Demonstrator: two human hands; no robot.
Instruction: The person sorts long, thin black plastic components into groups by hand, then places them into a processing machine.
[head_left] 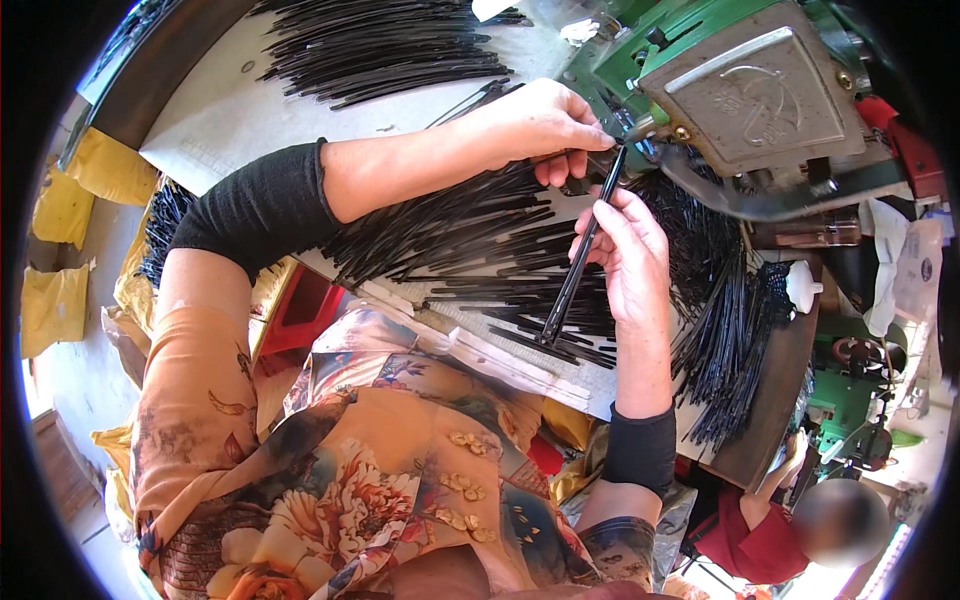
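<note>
In my right hand (630, 250) is a long, thin black umbrella rib (572, 280), held in a closed grip of thumb and fingers. The rib slants from its upper end at the green machine (690, 80) down toward the table's near edge. My left hand (562, 125) reaches across to that upper end, thumb and forefinger pinched together beside the machine's working point. What lies between those fingertips is too small to make out. Below both hands, many loose black ribs (460, 230) are spread over the white table (385, 140).
Another bundle of black ribs (390, 45) lies at the far side. A thick pile (725, 350) hangs by the right edge. A curved metal bar (740, 205) juts from the machine. A person in a red top (750, 535) sits at lower right near another green machine (845, 410).
</note>
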